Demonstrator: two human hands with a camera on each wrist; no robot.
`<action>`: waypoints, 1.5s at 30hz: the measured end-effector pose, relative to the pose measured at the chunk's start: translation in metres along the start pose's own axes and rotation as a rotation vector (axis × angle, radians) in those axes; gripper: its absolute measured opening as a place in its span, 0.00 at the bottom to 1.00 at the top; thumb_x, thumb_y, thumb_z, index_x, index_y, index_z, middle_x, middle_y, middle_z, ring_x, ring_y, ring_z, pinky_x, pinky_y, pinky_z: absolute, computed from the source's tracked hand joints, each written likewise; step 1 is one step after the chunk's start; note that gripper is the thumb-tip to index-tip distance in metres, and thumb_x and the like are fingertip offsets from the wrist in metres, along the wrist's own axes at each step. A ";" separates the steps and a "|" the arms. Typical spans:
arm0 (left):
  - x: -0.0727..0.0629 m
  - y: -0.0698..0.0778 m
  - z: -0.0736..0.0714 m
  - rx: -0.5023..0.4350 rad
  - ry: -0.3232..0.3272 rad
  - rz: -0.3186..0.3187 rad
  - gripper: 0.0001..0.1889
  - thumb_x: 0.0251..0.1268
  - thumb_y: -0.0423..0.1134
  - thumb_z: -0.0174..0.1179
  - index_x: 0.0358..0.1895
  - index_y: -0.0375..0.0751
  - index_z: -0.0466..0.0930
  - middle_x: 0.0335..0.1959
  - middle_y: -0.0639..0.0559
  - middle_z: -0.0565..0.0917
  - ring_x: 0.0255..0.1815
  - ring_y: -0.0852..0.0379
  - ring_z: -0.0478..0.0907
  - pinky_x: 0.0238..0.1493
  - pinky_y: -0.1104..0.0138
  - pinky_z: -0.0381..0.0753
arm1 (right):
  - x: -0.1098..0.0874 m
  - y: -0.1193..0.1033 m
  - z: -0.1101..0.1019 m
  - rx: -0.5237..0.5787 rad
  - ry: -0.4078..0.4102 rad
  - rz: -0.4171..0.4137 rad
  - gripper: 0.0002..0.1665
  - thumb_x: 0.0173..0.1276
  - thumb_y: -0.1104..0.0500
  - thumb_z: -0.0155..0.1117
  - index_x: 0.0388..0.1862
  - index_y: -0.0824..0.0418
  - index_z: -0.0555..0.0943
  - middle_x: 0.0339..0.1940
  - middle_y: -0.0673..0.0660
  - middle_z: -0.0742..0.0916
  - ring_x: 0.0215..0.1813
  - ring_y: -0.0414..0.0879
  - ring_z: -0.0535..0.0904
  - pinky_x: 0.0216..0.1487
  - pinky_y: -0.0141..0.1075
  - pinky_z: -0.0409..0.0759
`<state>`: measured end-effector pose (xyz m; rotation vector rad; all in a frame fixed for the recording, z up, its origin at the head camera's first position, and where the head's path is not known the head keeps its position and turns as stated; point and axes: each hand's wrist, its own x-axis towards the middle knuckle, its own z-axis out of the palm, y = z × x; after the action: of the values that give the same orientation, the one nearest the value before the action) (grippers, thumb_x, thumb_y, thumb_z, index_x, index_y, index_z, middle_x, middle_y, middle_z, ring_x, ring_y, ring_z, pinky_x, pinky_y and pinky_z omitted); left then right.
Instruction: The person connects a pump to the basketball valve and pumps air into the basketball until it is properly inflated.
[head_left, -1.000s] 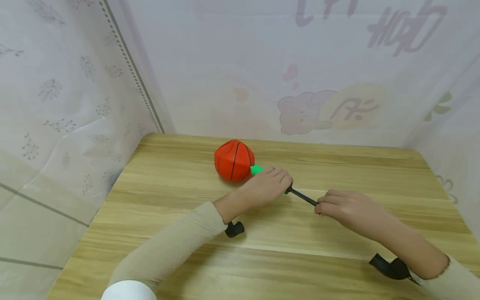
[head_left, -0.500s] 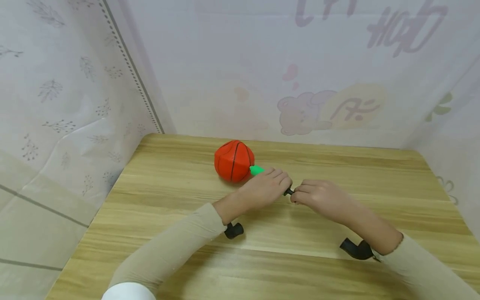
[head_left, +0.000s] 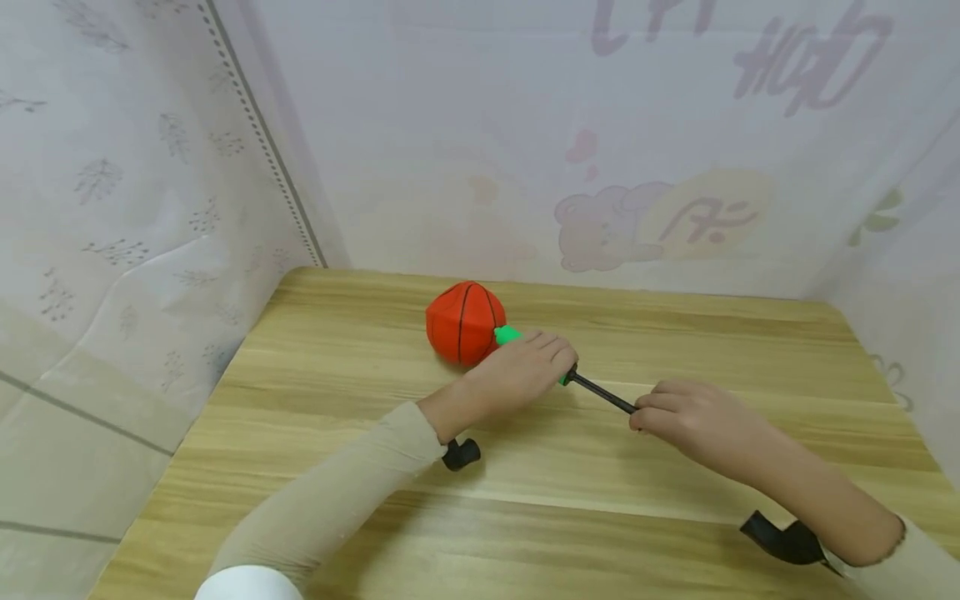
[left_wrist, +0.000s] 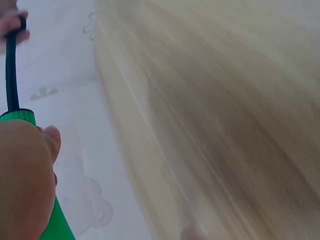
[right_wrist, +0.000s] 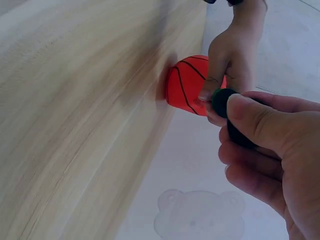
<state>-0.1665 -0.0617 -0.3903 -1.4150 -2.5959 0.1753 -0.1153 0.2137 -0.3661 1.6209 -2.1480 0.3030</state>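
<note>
A red ball (head_left: 465, 323) with black basketball lines, dented and not fully round, sits on the wooden table. Against its right side is the tip of a green hand pump (head_left: 507, 334). My left hand (head_left: 521, 367) grips the pump's green barrel, covering most of it. From the barrel a black rod (head_left: 603, 393) stretches out to the right. At the rod's end, my right hand (head_left: 693, 421) holds the black handle (right_wrist: 240, 134) with thumb and fingers, as the right wrist view shows. How far the tip enters the ball is too small to tell.
The wooden table (head_left: 600, 525) meets a pale printed curtain (head_left: 450, 150) at its back edge. Another patterned sheet (head_left: 135, 208) hangs along the left side. Black wrist mounts (head_left: 783, 537) stick out beneath both forearms.
My right hand moved in toward the left hand, hiding most of the rod, then drew back out to the right. The ball, barrel and left hand shifted slightly left.
</note>
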 end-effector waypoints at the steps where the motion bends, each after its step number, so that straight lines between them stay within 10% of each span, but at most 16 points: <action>1: -0.001 -0.002 -0.001 -0.001 -0.004 -0.010 0.07 0.80 0.34 0.51 0.54 0.42 0.71 0.52 0.53 0.75 0.55 0.57 0.71 0.59 0.67 0.69 | -0.002 -0.001 -0.003 -0.003 0.005 -0.001 0.30 0.86 0.52 0.33 0.36 0.56 0.84 0.34 0.48 0.87 0.34 0.42 0.82 0.34 0.32 0.81; 9: -0.002 -0.005 -0.003 0.030 0.006 -0.029 0.08 0.78 0.33 0.53 0.55 0.42 0.71 0.52 0.53 0.76 0.56 0.55 0.71 0.61 0.66 0.68 | 0.000 0.000 -0.009 0.009 0.006 0.009 0.27 0.86 0.51 0.37 0.37 0.54 0.83 0.35 0.45 0.86 0.35 0.39 0.81 0.35 0.30 0.81; 14: 0.001 -0.001 -0.002 0.058 0.015 -0.027 0.07 0.79 0.35 0.52 0.54 0.42 0.71 0.49 0.53 0.75 0.53 0.56 0.70 0.56 0.66 0.68 | 0.015 0.007 0.002 0.024 -0.055 0.001 0.03 0.69 0.63 0.65 0.39 0.57 0.84 0.37 0.47 0.87 0.37 0.41 0.82 0.37 0.31 0.81; 29: 0.005 0.004 0.002 0.057 0.037 -0.006 0.05 0.81 0.37 0.49 0.51 0.43 0.72 0.46 0.55 0.75 0.50 0.57 0.69 0.54 0.68 0.66 | 0.040 0.021 0.036 0.010 -0.014 -0.005 0.17 0.50 0.73 0.77 0.37 0.58 0.84 0.34 0.47 0.86 0.34 0.40 0.80 0.35 0.30 0.79; 35: 0.008 0.004 0.002 0.037 0.029 0.000 0.05 0.81 0.38 0.50 0.52 0.44 0.72 0.47 0.56 0.76 0.50 0.58 0.70 0.55 0.68 0.68 | 0.023 0.017 0.025 0.016 -0.001 -0.010 0.15 0.51 0.70 0.77 0.37 0.59 0.85 0.35 0.49 0.88 0.35 0.42 0.82 0.35 0.31 0.81; 38: 0.008 0.004 0.002 0.046 0.022 0.001 0.06 0.81 0.38 0.50 0.53 0.44 0.72 0.48 0.56 0.76 0.51 0.58 0.70 0.56 0.67 0.68 | 0.013 0.012 0.016 0.015 -0.009 -0.005 0.03 0.71 0.64 0.66 0.37 0.58 0.85 0.35 0.49 0.88 0.35 0.42 0.82 0.35 0.32 0.81; 42: 0.006 0.002 -0.001 0.023 -0.002 -0.008 0.06 0.80 0.35 0.50 0.53 0.43 0.71 0.50 0.54 0.75 0.52 0.57 0.70 0.56 0.68 0.69 | 0.001 0.007 0.004 0.022 0.019 0.009 0.28 0.85 0.51 0.39 0.35 0.57 0.85 0.33 0.47 0.87 0.34 0.41 0.81 0.34 0.30 0.80; 45: 0.003 -0.002 -0.001 0.011 -0.013 -0.032 0.07 0.79 0.33 0.51 0.53 0.43 0.70 0.51 0.54 0.75 0.53 0.57 0.70 0.56 0.67 0.68 | -0.006 0.005 -0.003 0.055 0.052 0.027 0.27 0.85 0.49 0.40 0.34 0.55 0.85 0.32 0.47 0.87 0.33 0.40 0.82 0.34 0.29 0.80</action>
<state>-0.1698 -0.0605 -0.3883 -1.3726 -2.6218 0.1948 -0.1181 0.2218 -0.3663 1.5969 -2.1416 0.4119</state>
